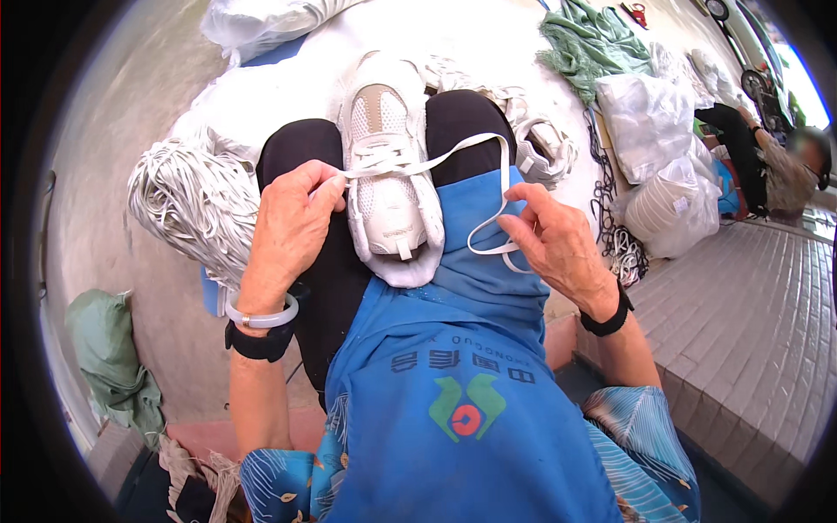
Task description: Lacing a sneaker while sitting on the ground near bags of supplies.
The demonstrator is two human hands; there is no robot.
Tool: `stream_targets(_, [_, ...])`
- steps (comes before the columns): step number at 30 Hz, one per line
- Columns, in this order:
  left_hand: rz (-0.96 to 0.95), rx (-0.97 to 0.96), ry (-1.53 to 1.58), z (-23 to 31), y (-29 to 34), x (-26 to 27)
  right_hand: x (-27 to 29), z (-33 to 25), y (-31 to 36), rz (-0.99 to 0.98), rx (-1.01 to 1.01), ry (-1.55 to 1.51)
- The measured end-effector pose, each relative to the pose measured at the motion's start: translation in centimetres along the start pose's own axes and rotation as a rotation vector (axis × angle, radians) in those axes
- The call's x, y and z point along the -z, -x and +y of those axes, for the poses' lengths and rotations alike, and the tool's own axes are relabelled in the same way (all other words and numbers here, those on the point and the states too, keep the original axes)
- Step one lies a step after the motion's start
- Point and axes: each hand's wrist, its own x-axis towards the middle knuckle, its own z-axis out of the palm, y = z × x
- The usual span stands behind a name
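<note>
A white and beige sneaker [390, 209] rests between my knees, its heel opening toward me and its toe pointing away. White lace crosses its upper part. My left hand [296, 218] pinches the shoelace close to the shoe's left side. From the eyelets a long run of white shoelace [462, 149] arcs to the right and drops to my right hand [558, 244]. There the thumb and curled forefinger close round the lace, and its slack loops over the blue apron [475, 292] on my lap.
A thick bundle of white laces [187, 205] hangs left of my knee. Beyond my right knee lie more shoes [542, 148], dark cords [603, 187], plastic bags [649, 122] and green cloth [593, 44]. Another person [789, 170] sits at far right. A green sack [109, 349] stands at left.
</note>
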Motion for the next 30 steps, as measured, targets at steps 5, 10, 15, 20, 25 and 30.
stream_targets(5, [0.126,-0.179,-0.088,-0.9,0.4,-1.4,1.7,-0.9,0.1,-0.249,-0.361,-0.593])
stream_targets(10, [0.181,-0.006,0.168,-1.0,1.7,-1.9,1.8,-4.3,-0.4,-0.317,-0.199,-1.834])
stream_targets(15, [0.224,-0.174,0.015,-2.0,1.5,-2.3,-0.5,-1.8,-1.1,0.027,-0.316,-1.550])
stream_targets(20, [0.383,-0.268,-0.202,-0.8,2.8,-2.5,-1.3,3.0,0.2,0.186,-0.450,-1.277])
stream_targets(25, [0.394,-0.504,-0.480,-0.8,3.7,-2.5,-0.8,2.9,0.7,0.309,-0.085,-0.214])
stream_targets(30, [0.400,-0.502,-0.487,-0.8,3.4,-3.1,-0.3,1.5,2.2,0.039,0.265,-0.051])
